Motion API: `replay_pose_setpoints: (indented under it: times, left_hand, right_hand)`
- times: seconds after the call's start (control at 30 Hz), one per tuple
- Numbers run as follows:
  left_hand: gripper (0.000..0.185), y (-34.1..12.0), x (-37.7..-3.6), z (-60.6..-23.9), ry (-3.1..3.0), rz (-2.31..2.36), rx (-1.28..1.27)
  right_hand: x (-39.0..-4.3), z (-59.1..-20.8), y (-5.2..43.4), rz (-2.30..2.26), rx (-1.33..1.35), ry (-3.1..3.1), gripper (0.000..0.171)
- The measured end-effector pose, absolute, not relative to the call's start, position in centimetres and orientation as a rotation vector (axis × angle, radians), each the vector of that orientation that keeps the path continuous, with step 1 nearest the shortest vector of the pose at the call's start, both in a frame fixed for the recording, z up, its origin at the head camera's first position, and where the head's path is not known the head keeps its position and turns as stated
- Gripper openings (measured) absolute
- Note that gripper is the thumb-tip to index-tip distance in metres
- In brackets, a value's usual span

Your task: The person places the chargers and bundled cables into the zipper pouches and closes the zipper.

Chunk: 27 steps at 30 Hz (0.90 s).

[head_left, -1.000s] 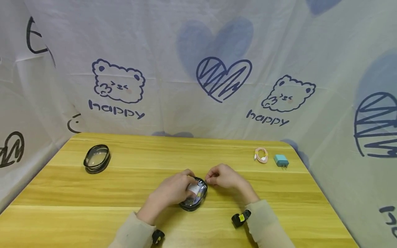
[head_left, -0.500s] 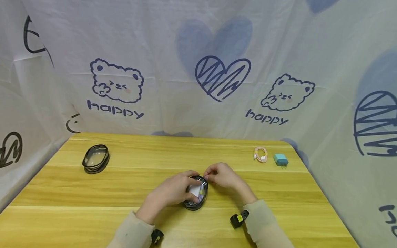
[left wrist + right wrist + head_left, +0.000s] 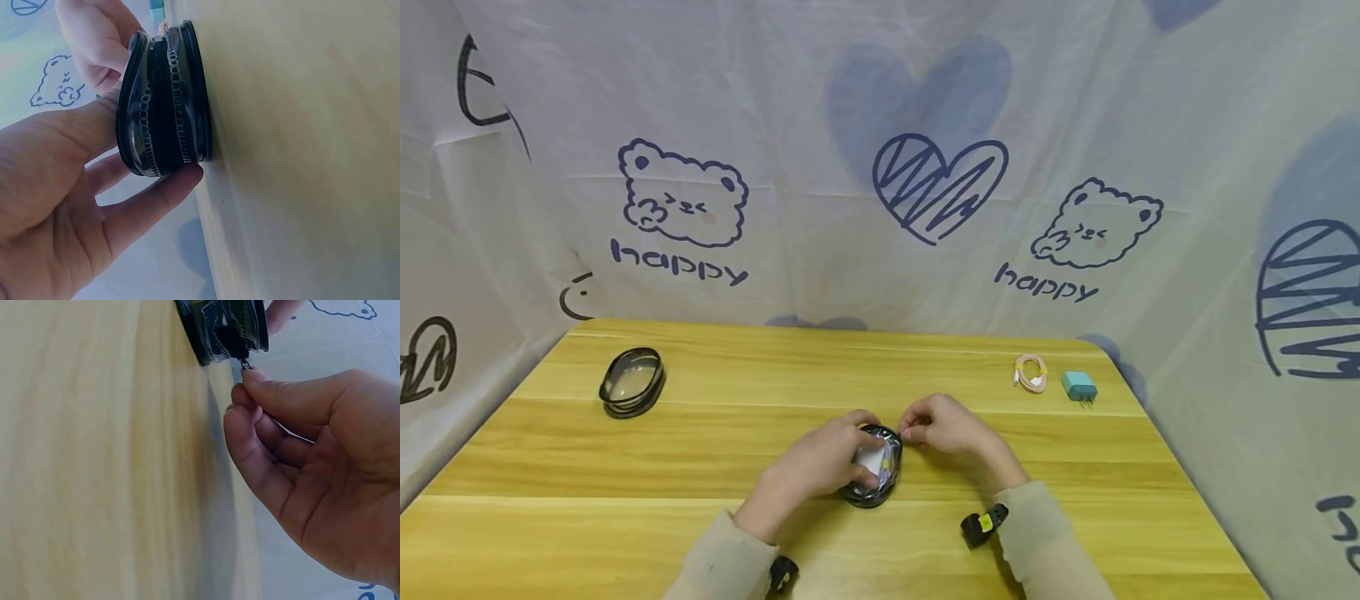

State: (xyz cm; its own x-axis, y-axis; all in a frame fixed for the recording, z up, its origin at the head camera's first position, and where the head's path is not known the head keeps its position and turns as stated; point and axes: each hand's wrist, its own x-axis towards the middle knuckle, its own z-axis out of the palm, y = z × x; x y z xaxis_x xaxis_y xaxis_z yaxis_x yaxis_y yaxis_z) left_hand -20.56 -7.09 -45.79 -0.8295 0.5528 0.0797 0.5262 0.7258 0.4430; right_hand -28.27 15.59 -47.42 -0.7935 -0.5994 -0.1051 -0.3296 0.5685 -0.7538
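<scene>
A small round black zip case (image 3: 876, 471) with a clear top lies on the wooden table (image 3: 700, 450) near its front middle; something white shows inside. My left hand (image 3: 820, 462) wraps around it, thumb and fingers on its sides (image 3: 159, 119). My right hand (image 3: 942, 427) pinches the zipper pull (image 3: 245, 364) at the case's right edge (image 3: 225, 331), fingers curled.
A second round black case (image 3: 632, 382) sits at the table's far left. A coiled pink cable (image 3: 1032, 373) and a teal charger plug (image 3: 1079, 387) lie at the far right. A printed cloth backdrop (image 3: 880, 167) surrounds the table on three sides.
Both hands stay at the case; the right hand's pinch has shifted slightly along the case's right rim. Nothing else has moved.
</scene>
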Motion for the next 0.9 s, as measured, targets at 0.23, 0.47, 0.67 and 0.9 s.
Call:
replay_pose_setpoints:
  times: [0.23,0.47,0.67,0.9]
  left_hand:
    - [0.05,-7.13,-20.59,-45.84,2.844,0.747,0.877]
    - [0.05,-7.42,-20.58,-45.48,2.784,0.799,0.837]
    - [0.054,-7.64,-20.52,-45.24,2.738,0.78,0.8]
    - [0.055,-7.8,-20.64,-45.37,2.708,0.703,0.861]
  right_hand:
    - [-28.34,-47.33,15.81,-1.097,-0.733,2.404,0.007]
    - [-28.16,-47.28,15.45,-1.135,-0.705,2.421,0.008]
    - [-28.01,-47.31,15.03,-1.135,-0.716,2.463,0.009]
    - [-28.12,-47.54,14.87,-1.116,-0.764,2.488,0.01]
